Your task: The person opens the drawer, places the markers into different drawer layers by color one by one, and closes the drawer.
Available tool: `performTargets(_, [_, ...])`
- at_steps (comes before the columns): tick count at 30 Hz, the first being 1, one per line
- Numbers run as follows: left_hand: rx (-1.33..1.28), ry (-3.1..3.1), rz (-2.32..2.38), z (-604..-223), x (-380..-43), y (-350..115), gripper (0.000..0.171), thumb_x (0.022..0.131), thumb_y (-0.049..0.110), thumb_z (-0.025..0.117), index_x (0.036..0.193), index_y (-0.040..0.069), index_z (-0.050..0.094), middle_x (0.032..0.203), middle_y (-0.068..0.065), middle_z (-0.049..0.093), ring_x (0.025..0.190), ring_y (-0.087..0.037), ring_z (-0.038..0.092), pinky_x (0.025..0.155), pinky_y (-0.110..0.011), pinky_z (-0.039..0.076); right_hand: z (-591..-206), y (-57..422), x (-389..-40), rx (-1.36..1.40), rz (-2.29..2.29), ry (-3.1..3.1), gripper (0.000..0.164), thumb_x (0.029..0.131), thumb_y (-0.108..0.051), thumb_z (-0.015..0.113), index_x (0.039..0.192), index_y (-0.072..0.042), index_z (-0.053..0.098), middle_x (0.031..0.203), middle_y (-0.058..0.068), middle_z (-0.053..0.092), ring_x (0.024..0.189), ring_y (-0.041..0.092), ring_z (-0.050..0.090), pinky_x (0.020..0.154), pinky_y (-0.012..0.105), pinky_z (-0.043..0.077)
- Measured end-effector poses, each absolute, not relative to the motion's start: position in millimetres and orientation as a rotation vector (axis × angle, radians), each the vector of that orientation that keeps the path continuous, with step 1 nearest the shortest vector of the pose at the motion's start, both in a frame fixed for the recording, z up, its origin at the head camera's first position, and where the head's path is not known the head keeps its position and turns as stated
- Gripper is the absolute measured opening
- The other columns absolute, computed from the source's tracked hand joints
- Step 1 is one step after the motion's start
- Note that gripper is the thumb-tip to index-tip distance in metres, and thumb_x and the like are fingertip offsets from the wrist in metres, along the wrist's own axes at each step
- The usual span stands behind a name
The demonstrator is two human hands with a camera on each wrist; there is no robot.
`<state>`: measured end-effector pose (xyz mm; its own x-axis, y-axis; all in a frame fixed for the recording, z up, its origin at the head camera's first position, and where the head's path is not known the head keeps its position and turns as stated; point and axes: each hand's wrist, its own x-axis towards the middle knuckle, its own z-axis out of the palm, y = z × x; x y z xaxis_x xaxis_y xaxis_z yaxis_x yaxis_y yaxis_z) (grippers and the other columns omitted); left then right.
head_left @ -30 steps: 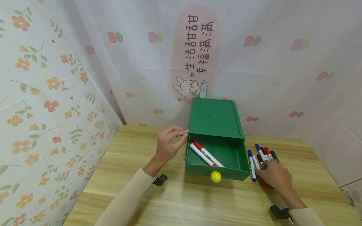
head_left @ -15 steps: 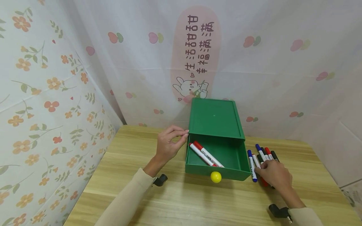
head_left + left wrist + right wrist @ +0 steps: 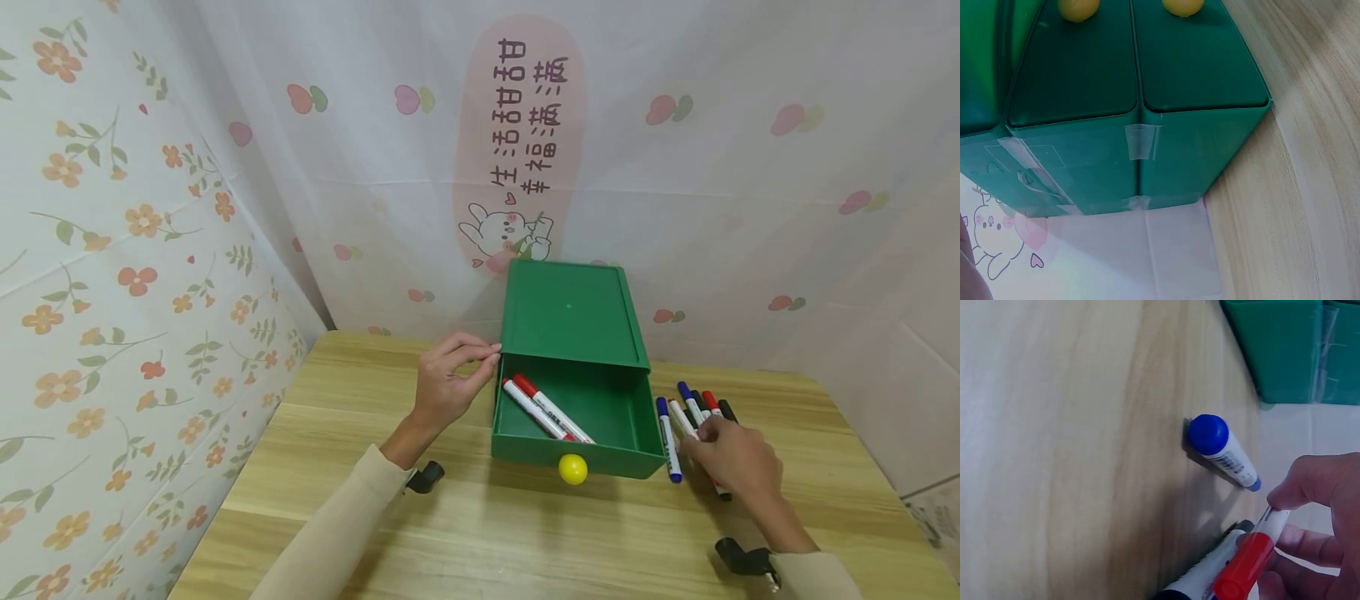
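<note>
My left hand [image 3: 447, 379] pinches the left front edge of a green drawer box [image 3: 573, 312] with thumb and fingertips. Its top drawer [image 3: 615, 412] is pulled out and holds two white markers [image 3: 553, 408] with red caps. A yellow knob [image 3: 573, 469] sits on the drawer front. Right of the box, my right hand [image 3: 735, 458] pinches a red-capped marker [image 3: 1252, 556] between thumb and fingers, over a pile of markers. A blue-capped marker [image 3: 669, 440] lies beside the box, and a dark-ended marker [image 3: 1200, 575] is under the held one.
Two lower drawers [image 3: 1200, 62] with yellow knobs are shut. Clear tape [image 3: 1140, 142] spans the box's seams. More red, blue and black markers [image 3: 705, 404] lie behind my right hand on the wooden table [image 3: 450, 533]. A patterned curtain [image 3: 375, 208] hangs behind.
My right hand has shifted slightly right and lifted a little, with the red-capped marker turning in its fingers. My left hand and the drawer box stay where they were.
</note>
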<state>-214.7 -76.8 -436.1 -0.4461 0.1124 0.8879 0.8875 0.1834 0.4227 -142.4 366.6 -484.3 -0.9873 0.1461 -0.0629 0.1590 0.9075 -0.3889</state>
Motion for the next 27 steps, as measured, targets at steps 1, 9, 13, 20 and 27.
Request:
performTargets(1, [-0.951, -1.725, -1.328, -436, -215, -77, 0.020, 0.086, -0.016, 0.083, 0.101, -0.003, 0.086, 0.094, -0.012, 0.076, 0.079, -0.027, 0.075, 0.064, -0.049, 0.065, -484, 367, -142, 0.237, -0.622, 3.047, 0.037, 0.098, -0.041, 0.074, 0.101, -0.004, 0.069, 0.069, 0.003, 0.058, 0.061, 0.023, 0.053, 0.048, 0.035, 0.040])
performTargets(9, [-0.936, -1.748, -1.310, -435, -213, -77, 0.018, 0.087, -0.012, 0.084, 0.102, -0.002, 0.086, 0.095, -0.012, 0.076, 0.081, -0.027, 0.074, 0.066, -0.047, 0.064, -477, 364, -138, 0.226, -0.645, 3.071, 0.036, 0.099, -0.038, 0.073, 0.101, -0.003, 0.069, 0.071, 0.003, 0.058, 0.061, 0.024, 0.053, 0.048, 0.036, 0.040])
performTargets(13, [-0.938, -1.744, -1.315, -434, -213, -77, 0.018, 0.087, -0.013, 0.084, 0.102, -0.002, 0.086, 0.095, -0.012, 0.076, 0.081, -0.027, 0.074, 0.065, -0.051, 0.064, -474, 362, -137, 0.235, -0.650, 3.085, 0.035, 0.098, -0.036, 0.072, 0.102, -0.002, 0.070, 0.073, 0.004, 0.059, 0.062, 0.024, 0.053, 0.048, 0.036, 0.040])
performTargets(20, [-0.946, -1.723, -1.305, -436, -215, -77, 0.021, 0.086, -0.015, 0.084, 0.102, -0.002, 0.086, 0.093, -0.011, 0.076, 0.079, -0.027, 0.074, 0.064, -0.045, 0.064, -473, 360, -134, 0.208, -0.652, 3.152, 0.033, 0.097, -0.036, 0.074, 0.099, -0.003, 0.070, 0.073, 0.003, 0.058, 0.061, 0.023, 0.051, 0.047, 0.036, 0.038])
performTargets(27, [-0.943, -1.727, -1.304, -436, -215, -77, 0.018, 0.086, -0.013, 0.084, 0.101, -0.003, 0.085, 0.093, -0.011, 0.076, 0.079, -0.026, 0.074, 0.066, -0.045, 0.065, -470, 357, -130, 0.174, -0.687, 3.222, 0.030, 0.096, -0.033, 0.075, 0.098, -0.004, 0.070, 0.072, 0.001, 0.059, 0.061, 0.022, 0.049, 0.047, 0.036, 0.036])
